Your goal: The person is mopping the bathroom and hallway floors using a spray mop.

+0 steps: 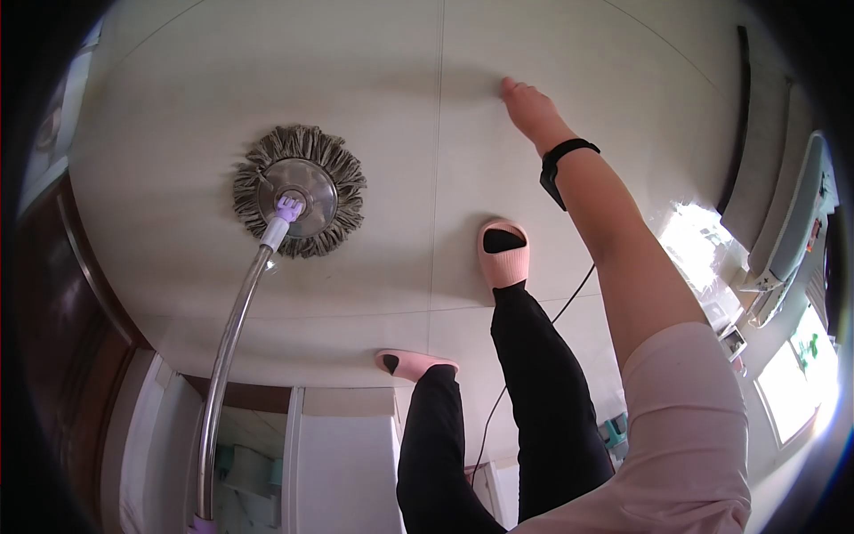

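My right arm reaches forward from the lower right in a pale pink short sleeve (685,400). A black wristband (567,160) circles its wrist. My right hand (532,114) is raised over the floor, its fingers curled in, and nothing shows in it. To the left, a round mop head (342,222) with grey-brown strands lies flat on the floor. A steel disc and a lilac joint connect it to a bent-looking metal pole (228,347). The pole runs down to a lilac part at the lower edge. My left hand is out of view, so its hold on the pole cannot be seen.
My feet, in pink slippers (504,262), stand apart on the pale tiled floor (391,133). A dark cable (496,405) trails behind my legs. A brown door (67,356) is at left, a doorway with teal things (252,467) below, and a grey sofa-like piece (763,151) at right.
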Demonstrator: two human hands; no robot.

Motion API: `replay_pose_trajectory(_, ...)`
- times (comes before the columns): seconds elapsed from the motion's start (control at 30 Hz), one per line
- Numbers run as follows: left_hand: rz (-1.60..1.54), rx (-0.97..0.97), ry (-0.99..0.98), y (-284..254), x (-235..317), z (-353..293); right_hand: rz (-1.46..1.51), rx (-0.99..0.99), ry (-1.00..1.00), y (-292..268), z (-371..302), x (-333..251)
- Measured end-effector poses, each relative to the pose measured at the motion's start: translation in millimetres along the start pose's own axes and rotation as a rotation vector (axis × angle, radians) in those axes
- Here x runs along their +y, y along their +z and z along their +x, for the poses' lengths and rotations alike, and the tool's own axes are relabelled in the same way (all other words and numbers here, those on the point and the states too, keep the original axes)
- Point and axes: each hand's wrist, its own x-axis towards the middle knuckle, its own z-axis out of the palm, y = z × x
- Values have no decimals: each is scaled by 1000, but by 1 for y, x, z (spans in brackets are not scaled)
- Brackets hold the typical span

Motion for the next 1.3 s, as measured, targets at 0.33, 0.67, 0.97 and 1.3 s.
replay_pose_trajectory(0.33,-37,19,25,-8,5,0,-14,-31,-71,2,-7,3)
replay_pose_trajectory(0.67,-105,42,63,-27,20,1,285,341,41,22,-14,23)
replay_pose_trajectory(0.97,-412,105,182,-62,125,27,360,474,265,-110,-179,5)
replay_pose_trajectory(1.3,-130,299,199,-25,232,-19,1262,-667,67,-236,-381,-268)
